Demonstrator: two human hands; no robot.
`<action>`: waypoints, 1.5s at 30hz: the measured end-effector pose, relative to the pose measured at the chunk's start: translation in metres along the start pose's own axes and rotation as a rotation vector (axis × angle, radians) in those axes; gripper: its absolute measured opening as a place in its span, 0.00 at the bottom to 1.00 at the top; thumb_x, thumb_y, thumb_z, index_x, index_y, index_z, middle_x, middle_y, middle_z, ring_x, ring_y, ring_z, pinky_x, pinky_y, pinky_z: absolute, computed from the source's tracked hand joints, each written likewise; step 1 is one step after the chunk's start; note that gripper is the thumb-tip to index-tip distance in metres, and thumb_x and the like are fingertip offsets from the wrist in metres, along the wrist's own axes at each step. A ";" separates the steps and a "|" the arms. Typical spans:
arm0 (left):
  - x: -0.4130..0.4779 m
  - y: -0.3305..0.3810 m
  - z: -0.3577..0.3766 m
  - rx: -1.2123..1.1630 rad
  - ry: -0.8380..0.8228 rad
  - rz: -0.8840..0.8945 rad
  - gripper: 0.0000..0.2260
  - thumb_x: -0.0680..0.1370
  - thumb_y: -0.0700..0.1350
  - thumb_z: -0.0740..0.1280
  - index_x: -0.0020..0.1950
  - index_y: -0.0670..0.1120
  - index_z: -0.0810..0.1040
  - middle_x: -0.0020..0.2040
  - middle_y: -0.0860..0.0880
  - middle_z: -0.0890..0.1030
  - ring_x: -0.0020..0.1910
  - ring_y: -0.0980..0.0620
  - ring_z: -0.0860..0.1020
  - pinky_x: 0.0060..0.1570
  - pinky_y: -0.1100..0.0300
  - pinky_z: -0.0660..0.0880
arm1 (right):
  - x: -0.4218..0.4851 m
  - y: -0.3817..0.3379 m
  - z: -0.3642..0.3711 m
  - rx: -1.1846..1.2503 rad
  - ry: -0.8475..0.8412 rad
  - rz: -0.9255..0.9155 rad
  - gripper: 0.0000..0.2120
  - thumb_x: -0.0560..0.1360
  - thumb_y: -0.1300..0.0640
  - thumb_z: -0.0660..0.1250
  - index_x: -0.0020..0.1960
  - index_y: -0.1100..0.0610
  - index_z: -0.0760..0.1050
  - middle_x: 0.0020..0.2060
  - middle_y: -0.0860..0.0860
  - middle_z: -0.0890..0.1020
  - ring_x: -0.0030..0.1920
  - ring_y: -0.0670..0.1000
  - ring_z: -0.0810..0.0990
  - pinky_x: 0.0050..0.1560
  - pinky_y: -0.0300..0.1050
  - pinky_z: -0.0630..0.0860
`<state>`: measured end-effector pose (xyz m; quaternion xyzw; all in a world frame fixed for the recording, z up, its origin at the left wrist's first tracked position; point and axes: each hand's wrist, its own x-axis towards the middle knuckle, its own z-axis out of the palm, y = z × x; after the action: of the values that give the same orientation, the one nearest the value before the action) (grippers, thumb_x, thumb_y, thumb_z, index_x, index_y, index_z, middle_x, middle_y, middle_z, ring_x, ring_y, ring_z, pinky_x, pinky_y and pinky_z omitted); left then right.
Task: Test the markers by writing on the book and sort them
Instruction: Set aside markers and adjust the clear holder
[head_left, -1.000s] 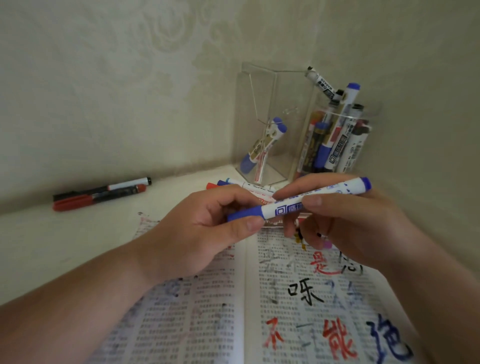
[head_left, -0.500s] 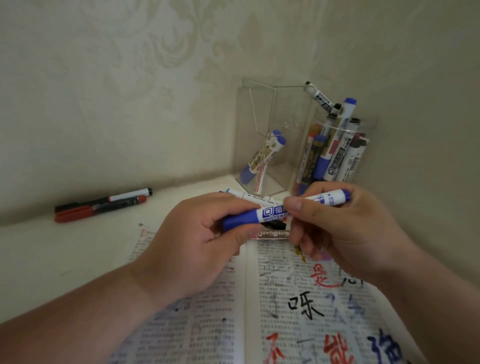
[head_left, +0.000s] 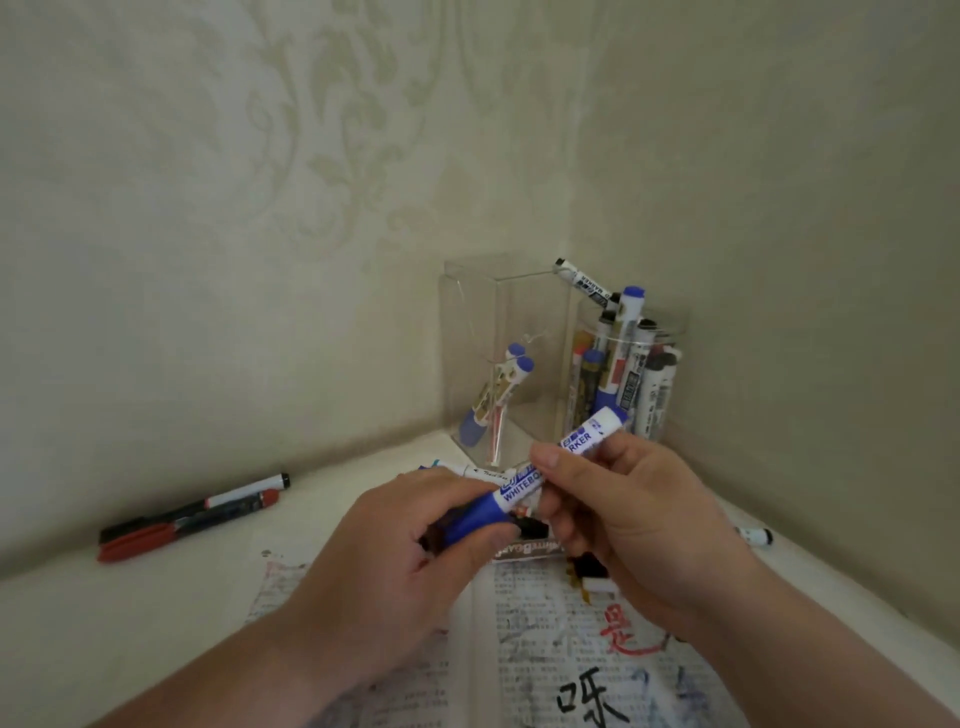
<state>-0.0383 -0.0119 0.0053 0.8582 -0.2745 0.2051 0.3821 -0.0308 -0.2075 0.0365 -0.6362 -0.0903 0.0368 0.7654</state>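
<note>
A blue whiteboard marker (head_left: 524, 491) slants up to the right between both hands, above the open book (head_left: 545, 649). My left hand (head_left: 410, 566) grips its blue cap end. My right hand (head_left: 634, 525) pinches the white barrel with thumb and fingers. The book's pages carry printed text and red and black handwritten characters. A clear square holder (head_left: 493, 364) in the corner contains two or three markers. Beside it a clear round cup (head_left: 634, 374) is packed with several markers.
Two markers, one black (head_left: 244, 496) and one red (head_left: 156, 543), lie side by side on the table at left. More loose markers (head_left: 483, 473) lie behind my hands, and one marker (head_left: 756, 535) lies at right. Walls close off the back and the right.
The marker has tilted from nearly level to slanting up-right, and both hands drew closer together over the book's top edge. The camera tipped upward, showing more wall.
</note>
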 end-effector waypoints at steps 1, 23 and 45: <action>0.004 0.002 -0.002 -0.039 -0.038 -0.036 0.17 0.75 0.65 0.66 0.63 0.64 0.77 0.48 0.59 0.81 0.46 0.54 0.80 0.43 0.57 0.77 | 0.001 -0.001 -0.003 0.032 0.023 -0.006 0.07 0.64 0.51 0.76 0.34 0.54 0.82 0.30 0.58 0.80 0.26 0.50 0.73 0.25 0.41 0.70; 0.183 -0.006 -0.041 0.231 0.077 -0.292 0.33 0.72 0.69 0.68 0.68 0.48 0.74 0.63 0.51 0.78 0.62 0.49 0.76 0.62 0.51 0.73 | 0.007 -0.015 -0.016 -0.340 0.346 -0.261 0.02 0.80 0.57 0.68 0.50 0.52 0.75 0.39 0.53 0.86 0.37 0.51 0.84 0.34 0.43 0.76; 0.190 0.006 -0.049 0.261 0.080 -0.350 0.33 0.69 0.75 0.58 0.57 0.51 0.80 0.58 0.49 0.82 0.61 0.44 0.77 0.64 0.43 0.72 | 0.057 -0.042 -0.004 -0.709 0.227 -0.211 0.10 0.79 0.56 0.69 0.59 0.47 0.77 0.41 0.45 0.86 0.37 0.44 0.84 0.41 0.46 0.83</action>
<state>0.0966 -0.0372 0.1456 0.9262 -0.0772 0.2032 0.3082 0.0235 -0.2095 0.0821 -0.8486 -0.0770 -0.1461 0.5026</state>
